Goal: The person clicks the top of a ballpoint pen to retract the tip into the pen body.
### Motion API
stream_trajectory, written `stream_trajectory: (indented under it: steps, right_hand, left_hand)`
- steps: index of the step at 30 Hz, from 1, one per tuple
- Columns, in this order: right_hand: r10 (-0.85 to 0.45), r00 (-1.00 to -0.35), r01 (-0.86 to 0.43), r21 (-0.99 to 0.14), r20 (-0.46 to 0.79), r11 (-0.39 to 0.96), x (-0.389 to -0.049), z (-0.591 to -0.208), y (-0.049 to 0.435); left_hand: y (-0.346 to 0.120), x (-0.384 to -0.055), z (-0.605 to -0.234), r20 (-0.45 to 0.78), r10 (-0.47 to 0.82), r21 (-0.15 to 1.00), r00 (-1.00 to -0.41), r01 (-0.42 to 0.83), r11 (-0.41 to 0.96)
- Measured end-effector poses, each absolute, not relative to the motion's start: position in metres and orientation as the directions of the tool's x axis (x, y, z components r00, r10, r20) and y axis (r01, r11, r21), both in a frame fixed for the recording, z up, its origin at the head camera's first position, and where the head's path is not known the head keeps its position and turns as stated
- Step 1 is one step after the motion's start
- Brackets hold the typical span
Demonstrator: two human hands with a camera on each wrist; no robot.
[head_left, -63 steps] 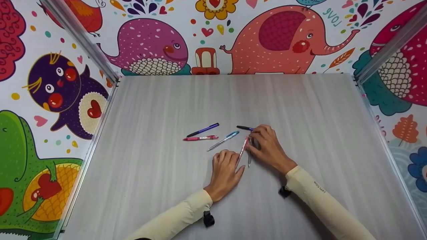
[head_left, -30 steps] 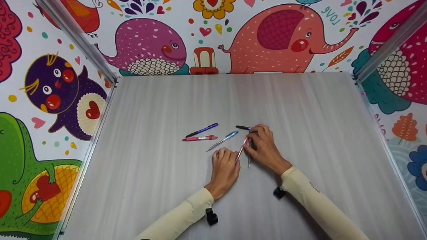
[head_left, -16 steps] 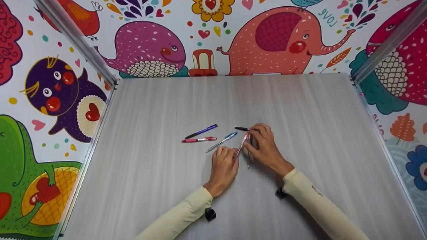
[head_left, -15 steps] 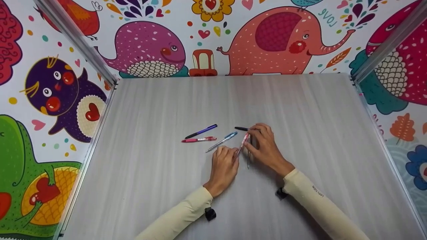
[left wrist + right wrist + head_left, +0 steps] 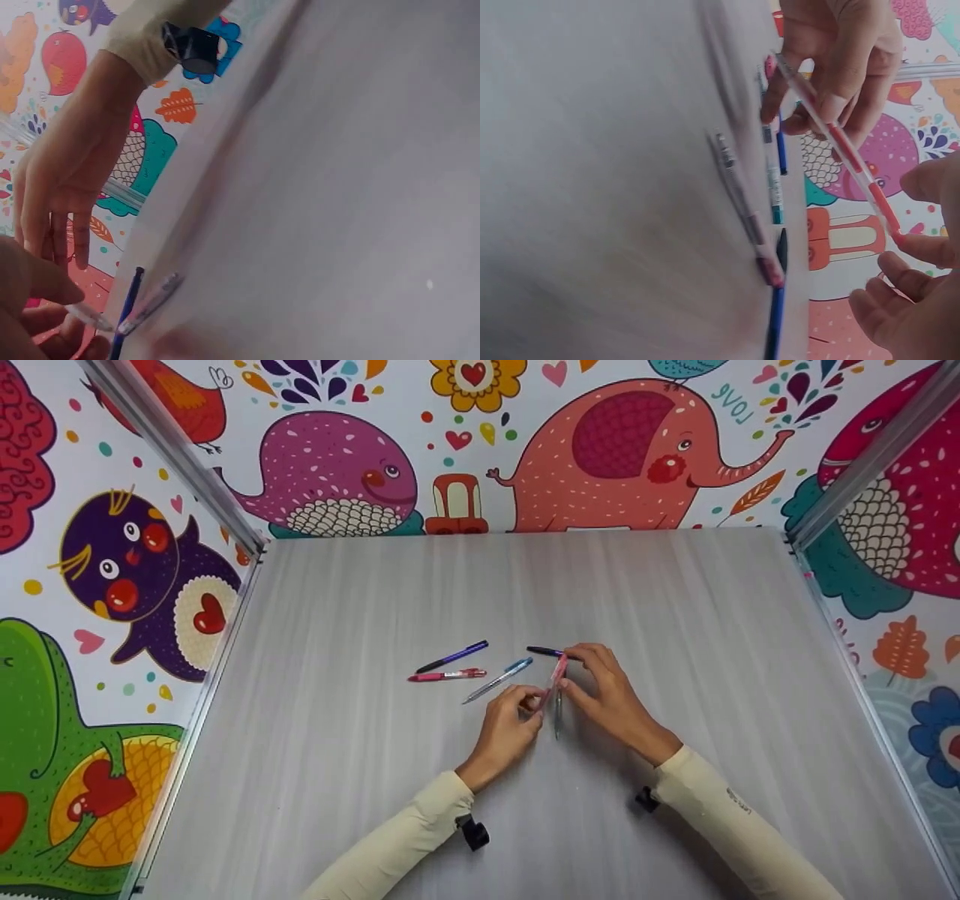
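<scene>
Left hand [image 5: 502,737] has rolled, swinging the top of the lifted red pen [image 5: 847,150] rightward! It hangs between the hands above the table [image 5: 337,735], left thumb and fingers pinching its lower end; the right hand [image 5: 619,703] spreads wide, one fingertip touching the top. Danger: a slack pinch could let it swivel and clatter onto the clear pen [image 5: 557,723] beneath.

2 cream sleeves [image 5: 394,840] are worn with 2 black wrist devices [image 5: 474,833], small dark lettering [image 5: 739,802] marking the right sleeve [image 5: 742,829].

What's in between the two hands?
A tilted red pen, and another pen lying on the table below it; the head view shows both.
</scene>
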State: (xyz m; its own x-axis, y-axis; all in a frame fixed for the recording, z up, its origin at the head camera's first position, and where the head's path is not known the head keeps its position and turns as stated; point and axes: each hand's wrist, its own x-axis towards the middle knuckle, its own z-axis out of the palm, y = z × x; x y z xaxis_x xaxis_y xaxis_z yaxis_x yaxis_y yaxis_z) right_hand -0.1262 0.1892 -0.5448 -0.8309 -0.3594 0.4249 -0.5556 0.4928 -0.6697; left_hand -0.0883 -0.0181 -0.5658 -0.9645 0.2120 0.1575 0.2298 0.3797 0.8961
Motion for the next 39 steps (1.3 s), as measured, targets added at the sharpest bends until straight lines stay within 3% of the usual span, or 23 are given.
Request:
stream_trajectory:
  steps: [9,18,25,32,39]
  right_hand:
    - [-0.422,-0.845,-0.494,-0.780,0.328,0.384,-0.123,-0.528,0.191]
    - [-0.423,-0.869,-0.408,-0.853,0.255,0.325,-0.120,-0.523,0.190]
    - [-0.431,-0.874,-0.380,-0.869,0.225,0.317,-0.118,-0.520,0.190]
    - [-0.427,-0.876,-0.369,-0.884,0.227,0.287,-0.103,-0.485,0.176]
    - [-0.404,-0.896,-0.311,-0.909,0.183,0.277,-0.103,-0.484,0.174]
  left_hand:
    - [-0.017,-0.089,-0.556,-0.065,0.292,0.983,-0.954,-0.011,0.182]
    - [-0.014,-0.087,-0.552,-0.207,0.369,0.972,-0.906,-0.232,-0.024]
    - [-0.015,-0.086,-0.549,-0.246,0.384,0.948,-0.890,-0.303,-0.095]
    - [-0.017,-0.086,-0.548,-0.270,0.394,0.919,-0.879,-0.357,-0.166]
    - [-0.018,-0.085,-0.544,-0.270,0.407,0.896,-0.873,-0.382,-0.226]
